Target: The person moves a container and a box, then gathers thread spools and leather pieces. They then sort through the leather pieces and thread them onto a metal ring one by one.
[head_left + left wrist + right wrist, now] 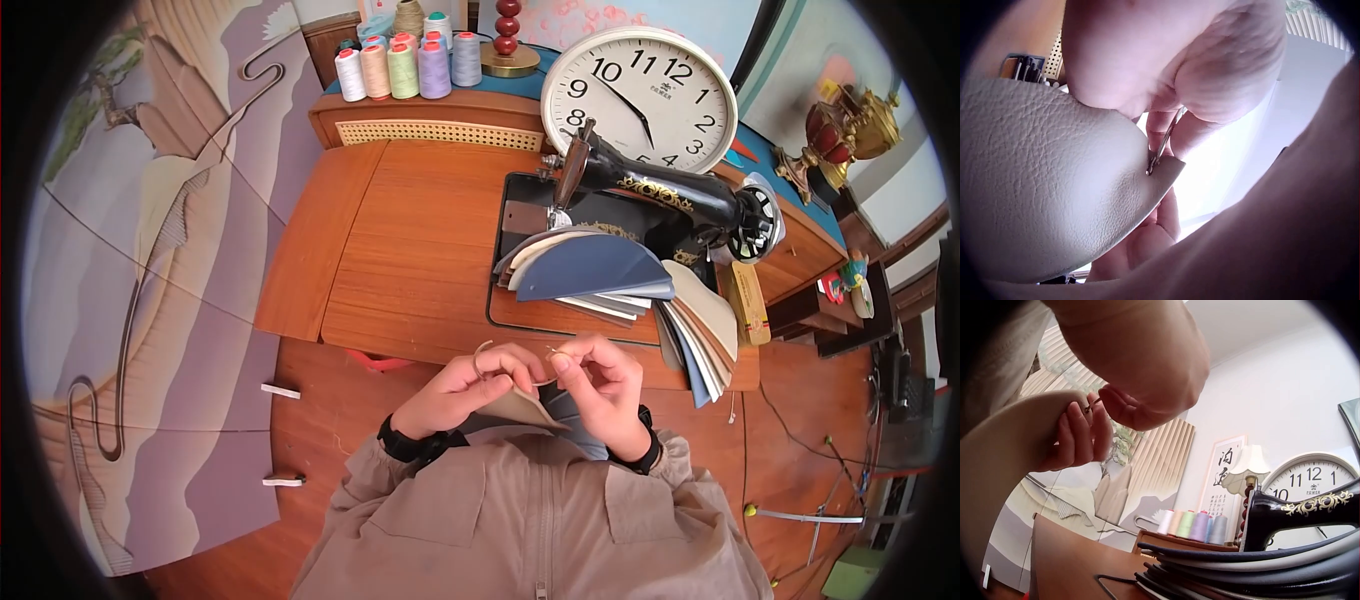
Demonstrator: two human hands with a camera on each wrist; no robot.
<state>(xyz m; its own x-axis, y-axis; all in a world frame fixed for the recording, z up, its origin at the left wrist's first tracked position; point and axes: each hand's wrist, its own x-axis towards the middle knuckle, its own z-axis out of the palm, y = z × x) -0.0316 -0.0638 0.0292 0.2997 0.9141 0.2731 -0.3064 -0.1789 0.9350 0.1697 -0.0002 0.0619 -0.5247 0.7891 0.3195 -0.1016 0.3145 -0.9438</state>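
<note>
In front of the jacket, my left hand point(470, 385) holds a beige grained leather piece point(1054, 181) near its pointed corner. A thin shiny metal piece point(1163, 140), like a small chain or ring, passes through that corner. My right hand point(605, 390) pinches the metal piece between thumb and fingertips, close beside the left fingers. In the right wrist view, the left fingers point(1075, 437) grip the leather's edge, and the right hand meets them there. The pinched end of the metal is hidden by the right fingers.
Two fanned stacks of half-round leather samples point(595, 268) lie ahead on the wooden table point(425, 240), by a black sewing machine point(660, 190). Behind stand thread spools point(404, 70) and a large clock point(640, 95). A yellow box point(748, 300) sits at the right.
</note>
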